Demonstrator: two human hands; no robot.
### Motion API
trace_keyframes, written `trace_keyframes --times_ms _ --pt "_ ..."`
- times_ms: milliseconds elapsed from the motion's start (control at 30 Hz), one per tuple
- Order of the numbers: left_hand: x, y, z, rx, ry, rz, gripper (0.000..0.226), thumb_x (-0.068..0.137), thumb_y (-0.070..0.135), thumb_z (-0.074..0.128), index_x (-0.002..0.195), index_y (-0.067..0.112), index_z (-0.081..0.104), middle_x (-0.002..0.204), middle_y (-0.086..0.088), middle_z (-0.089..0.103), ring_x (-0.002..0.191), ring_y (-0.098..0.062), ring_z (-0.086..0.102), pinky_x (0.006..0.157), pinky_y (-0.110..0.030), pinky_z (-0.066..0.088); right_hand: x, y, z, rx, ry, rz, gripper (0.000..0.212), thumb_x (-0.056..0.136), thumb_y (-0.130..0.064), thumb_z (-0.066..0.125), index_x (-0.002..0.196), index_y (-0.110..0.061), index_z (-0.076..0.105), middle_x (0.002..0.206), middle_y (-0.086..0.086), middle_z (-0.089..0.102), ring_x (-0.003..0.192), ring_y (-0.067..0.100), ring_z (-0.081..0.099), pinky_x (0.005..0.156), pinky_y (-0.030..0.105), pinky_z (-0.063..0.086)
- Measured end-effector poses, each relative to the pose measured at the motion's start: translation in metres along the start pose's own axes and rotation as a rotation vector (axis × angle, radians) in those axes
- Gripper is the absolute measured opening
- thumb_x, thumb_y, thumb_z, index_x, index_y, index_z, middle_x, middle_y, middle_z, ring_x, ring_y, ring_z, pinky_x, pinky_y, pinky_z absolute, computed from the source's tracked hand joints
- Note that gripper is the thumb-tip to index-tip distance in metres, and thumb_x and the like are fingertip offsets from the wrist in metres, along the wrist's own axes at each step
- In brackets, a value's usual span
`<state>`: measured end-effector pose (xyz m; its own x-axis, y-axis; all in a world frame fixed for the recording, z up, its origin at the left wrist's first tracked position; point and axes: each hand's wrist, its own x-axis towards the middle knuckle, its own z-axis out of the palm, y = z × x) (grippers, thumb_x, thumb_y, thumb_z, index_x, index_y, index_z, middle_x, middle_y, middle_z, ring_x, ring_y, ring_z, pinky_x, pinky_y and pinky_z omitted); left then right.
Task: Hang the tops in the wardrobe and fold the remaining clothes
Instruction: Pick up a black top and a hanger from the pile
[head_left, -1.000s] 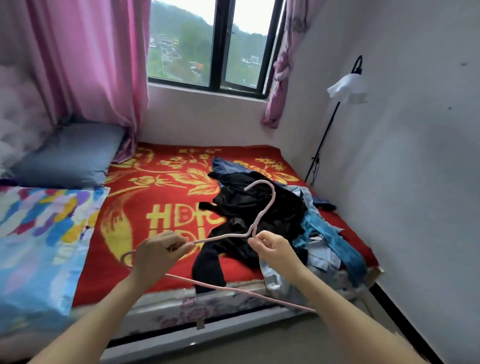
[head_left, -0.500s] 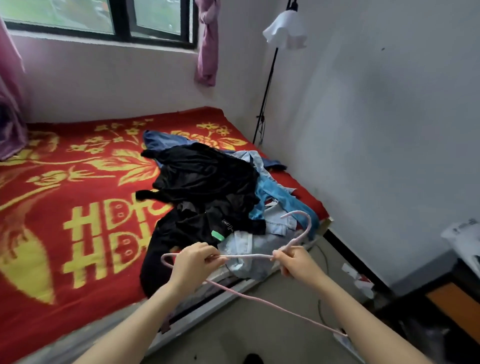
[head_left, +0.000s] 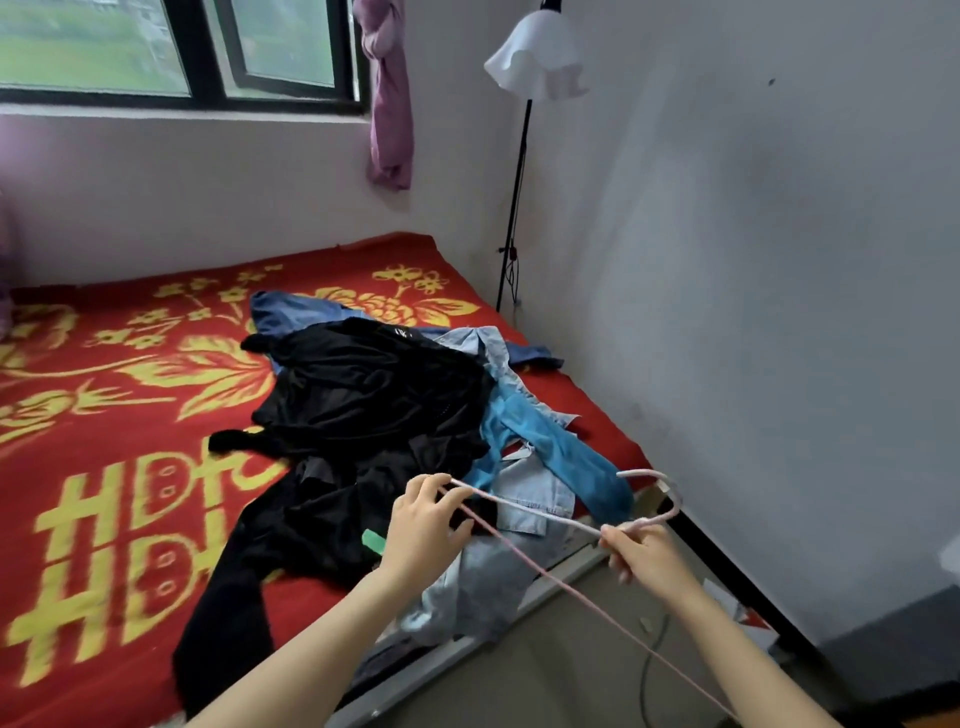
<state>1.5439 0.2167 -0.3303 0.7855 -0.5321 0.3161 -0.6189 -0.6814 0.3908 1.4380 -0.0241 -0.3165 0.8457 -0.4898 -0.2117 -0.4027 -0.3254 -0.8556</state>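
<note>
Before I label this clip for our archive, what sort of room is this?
Most likely a bedroom: a red-blanketed bed, a pile of clothes heaped on it, and a floor lamp in the corner beside the window.

- Soft daylight comes in through the window (head_left: 182, 52) at the upper left, and the room is evenly, moderately bright.
- The white wall (head_left: 753, 312) on the right carries faint grey shading, which deepens towards the lower right corner.
- The black clothes (head_left: 363, 395) sink into near-solid dark, with little fold detail.
- The thin pink hanger (head_left: 550, 514) reads sharp against them.
- Wide-angle distortion tilts the floor lamp (head_left: 535, 57) pole and bows the window frame.
- The red blanket (head_left: 104, 467) pattern smears slightly at the left edge.
</note>
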Motion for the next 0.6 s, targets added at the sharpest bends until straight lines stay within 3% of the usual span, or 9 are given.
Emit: trace_keyframes --times_ms 100,167,400,467,500,567,600 --pt "0.009 0.005 0.016 0.132 -0.074 -0.011 0.053 0.038 0.027 0.095 0.085 0.013 0.076 0.091 -0.014 0.070 0.083 -0.034 0.068 0.053 -0.039 0.056 0.027 0.018 -0.015 0.035 0.047 0.068 0.035 0.090 -0.005 0.057 0.056 -0.004 0.055 0.045 0.004 0.050 0.036 0.011 0.045 0.037 0.016 0.036" --pt "0.009 -0.006 0.025 0.178 -0.142 -0.039 0.055 0.036 0.031 0.095 0.085 0.015 0.076 0.091 -0.013 0.070 0.082 -0.032 0.069 0.052 -0.037 0.056 0.038 0.026 -0.014 0.059 0.058 0.099 0.034 0.089 -0.001 0.056 0.055 -0.004 0.050 0.043 0.003 0.048 0.033 0.007 0.043 0.035 0.015 0.035" --pt "0.031 -0.080 0.048 0.252 -0.233 -0.255 0.057 0.035 0.027 0.096 0.085 0.009 0.075 0.086 -0.017 0.069 0.078 -0.037 0.068 0.048 -0.038 0.055 0.107 0.030 0.012 0.054 0.026 0.189 0.024 0.090 -0.002 0.054 0.067 -0.006 0.046 0.046 0.007 0.049 0.028 0.006 0.041 0.033 0.016 0.034" --pt "0.044 -0.104 0.059 0.248 -0.265 -0.303 0.054 0.049 0.025 0.093 0.095 0.006 0.073 0.096 -0.021 0.067 0.089 -0.041 0.065 0.059 -0.042 0.055 0.132 0.030 0.022 0.020 0.009 0.246 0.024 0.092 -0.006 0.052 0.068 -0.006 0.045 0.046 0.007 0.051 0.026 0.007 0.041 0.030 0.015 0.030" --pt "0.054 -0.112 0.063 0.196 -0.272 -0.363 0.052 0.064 0.028 0.085 0.109 0.007 0.069 0.110 -0.022 0.063 0.105 -0.041 0.059 0.073 -0.043 0.054 0.143 0.030 0.026 0.001 0.000 0.277 0.023 0.093 -0.008 0.051 0.070 -0.007 0.045 0.047 0.007 0.051 0.026 0.008 0.041 0.029 0.015 0.028" --pt "0.078 -0.126 0.078 0.169 -0.299 -0.451 0.054 0.089 0.040 0.057 0.137 0.017 0.047 0.140 -0.012 0.043 0.132 -0.029 0.034 0.097 -0.036 0.040 0.169 0.024 0.028 -0.027 -0.008 0.327 0.023 0.094 -0.010 0.048 0.072 -0.007 0.044 0.047 0.008 0.052 0.025 0.009 0.041 0.027 0.015 0.025" --pt "0.093 -0.133 0.085 0.148 -0.303 -0.465 0.054 0.093 0.044 0.047 0.142 0.022 0.038 0.145 -0.006 0.035 0.136 -0.024 0.026 0.102 -0.032 0.034 0.185 0.019 0.030 -0.041 0.003 0.340 0.023 0.095 -0.010 0.048 0.072 -0.007 0.043 0.046 0.008 0.052 0.025 0.009 0.040 0.026 0.015 0.024"
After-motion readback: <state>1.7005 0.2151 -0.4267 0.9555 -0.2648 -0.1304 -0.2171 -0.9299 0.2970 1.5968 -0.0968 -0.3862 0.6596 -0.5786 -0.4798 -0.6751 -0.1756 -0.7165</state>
